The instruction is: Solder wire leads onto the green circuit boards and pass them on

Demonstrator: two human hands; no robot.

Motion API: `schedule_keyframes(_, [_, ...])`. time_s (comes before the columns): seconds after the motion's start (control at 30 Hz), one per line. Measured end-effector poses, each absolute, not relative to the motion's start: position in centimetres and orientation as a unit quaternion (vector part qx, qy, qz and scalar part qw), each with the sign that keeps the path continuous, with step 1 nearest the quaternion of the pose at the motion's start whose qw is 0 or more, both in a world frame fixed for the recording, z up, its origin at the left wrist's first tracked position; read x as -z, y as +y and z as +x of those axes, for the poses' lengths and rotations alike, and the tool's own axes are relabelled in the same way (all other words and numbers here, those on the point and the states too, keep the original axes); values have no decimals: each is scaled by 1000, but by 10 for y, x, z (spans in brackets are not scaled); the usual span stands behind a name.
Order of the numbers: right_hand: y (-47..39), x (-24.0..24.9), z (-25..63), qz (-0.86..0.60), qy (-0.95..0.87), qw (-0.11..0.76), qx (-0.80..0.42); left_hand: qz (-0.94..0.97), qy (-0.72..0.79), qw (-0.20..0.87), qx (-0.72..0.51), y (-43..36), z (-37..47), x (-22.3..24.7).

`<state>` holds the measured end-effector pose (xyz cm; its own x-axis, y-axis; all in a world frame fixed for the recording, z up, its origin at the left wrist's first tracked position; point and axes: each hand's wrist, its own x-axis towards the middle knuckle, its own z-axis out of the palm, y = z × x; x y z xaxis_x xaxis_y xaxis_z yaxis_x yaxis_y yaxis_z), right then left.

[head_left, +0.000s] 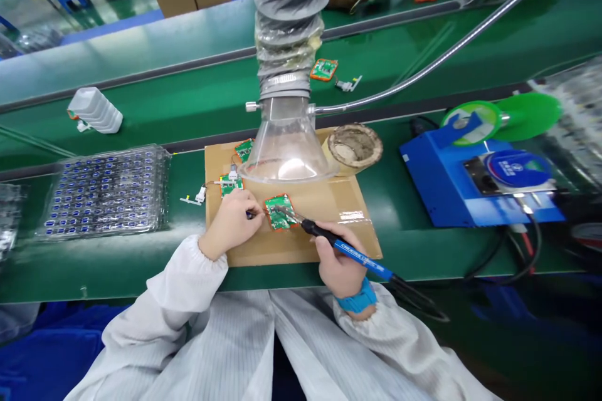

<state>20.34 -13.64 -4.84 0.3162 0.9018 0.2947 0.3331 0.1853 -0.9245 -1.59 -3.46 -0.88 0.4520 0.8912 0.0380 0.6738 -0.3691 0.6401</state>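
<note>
From where I stand, the person's right hand [342,263] has its fingers clamped around a slim blue-and-black soldering iron [360,255], its metal tip over a square green circuit board with an orange edge [273,220]; I can't tell whether they touch. That board lies on a flat brown cardboard sheet [301,252], between the two hands. The left hand [232,219] is just beside it, fingertips pinched together on a small dark-blue piece [249,215], mostly hidden. A clear, flared plastic hood [286,150] hangs just beyond. Behind the left hand, another green board [230,185] rests on the cardboard. A clear plastic tray of small blue parts [106,193] sits further left.
</note>
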Motion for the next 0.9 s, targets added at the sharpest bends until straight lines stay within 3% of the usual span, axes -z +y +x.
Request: schedule_keyframes(0.9, [-131,37,195,-565,-596,527,-219,816,474,291,-160,-28,-15,6])
